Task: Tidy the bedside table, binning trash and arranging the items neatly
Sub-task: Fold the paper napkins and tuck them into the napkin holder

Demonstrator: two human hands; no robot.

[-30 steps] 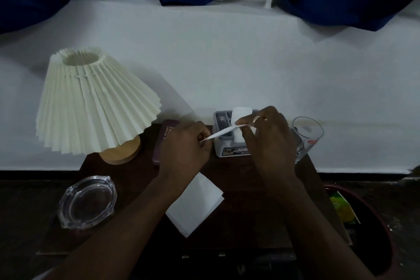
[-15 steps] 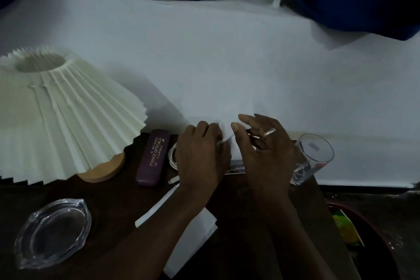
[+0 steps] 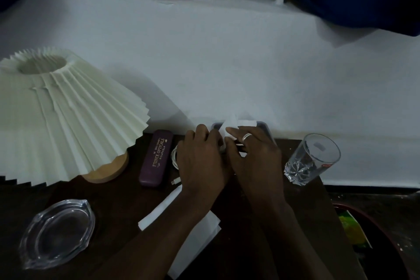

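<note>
Head view, looking down on a dark wooden bedside table (image 3: 118, 193) that is filling the lower frame. A pleated cream lamp (image 3: 68, 116) is standing at nine o'clock. A dark red bin (image 3: 354, 208) is sitting off the table at four o'clock, with a yellow-green wrapper inside. A glass ashtray (image 3: 58, 233) is lying at eight o'clock and a flat white paper sheet (image 3: 195, 241) at six, partly under the forearms.

At the centre, both hands are meeting over a grey box (image 3: 264, 126). The left hand (image 3: 200, 161) is curling its fingers in on a white tissue (image 3: 230, 125) that is rising from the box. The right hand (image 3: 254, 161) is laying fairly straight fingers across it, with the thumb hidden. A drinking glass (image 3: 311, 160) is standing at three o'clock and a purple spectacle case (image 3: 156, 158) is lying just left of the hands.

The tissue is probably featherlight, limp and easily torn, so pinching it gently near its folded edge looks best.
</note>
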